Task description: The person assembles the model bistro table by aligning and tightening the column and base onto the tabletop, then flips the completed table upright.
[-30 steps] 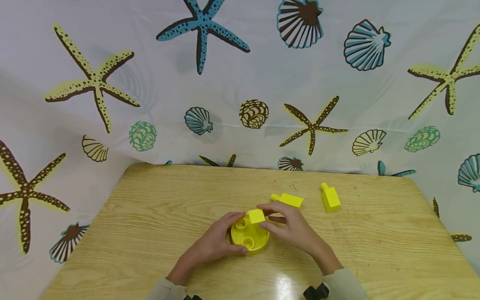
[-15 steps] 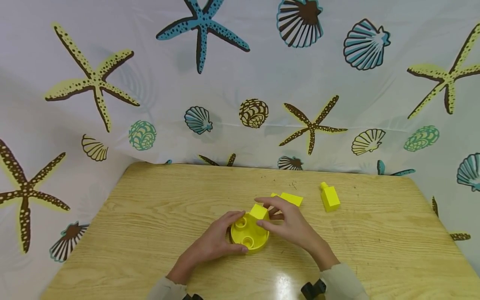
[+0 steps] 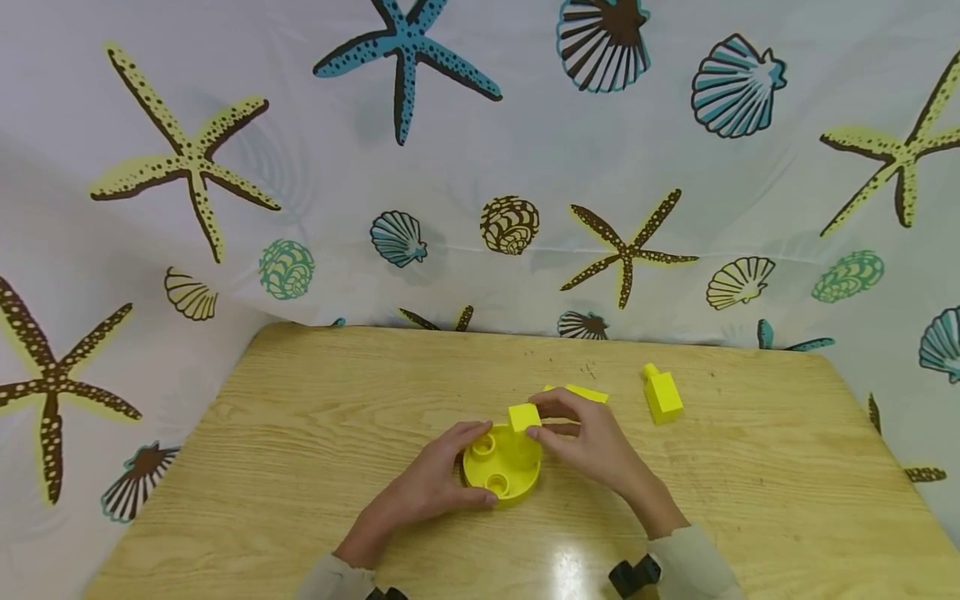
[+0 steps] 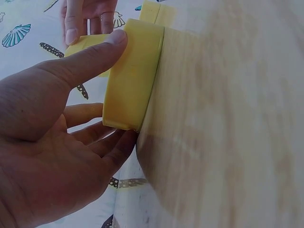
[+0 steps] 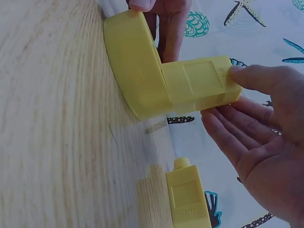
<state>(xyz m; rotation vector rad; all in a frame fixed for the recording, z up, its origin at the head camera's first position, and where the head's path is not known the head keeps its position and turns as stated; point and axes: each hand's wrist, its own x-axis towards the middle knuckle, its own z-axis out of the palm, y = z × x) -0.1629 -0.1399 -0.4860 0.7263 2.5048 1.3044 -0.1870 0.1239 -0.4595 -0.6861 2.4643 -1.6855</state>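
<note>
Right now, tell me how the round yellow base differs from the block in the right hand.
The base is round; the block is rectangular. The base is low and broad; the block is tall and narrow. The left hand grips the base; the right hand holds the block. Both are yellow.

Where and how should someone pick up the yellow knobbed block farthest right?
Probably pinch the yellow knobbed block across the middle of its boxy body, coming from above: it lies flat, knob at the far end, so its long sides face left and right.
</note>
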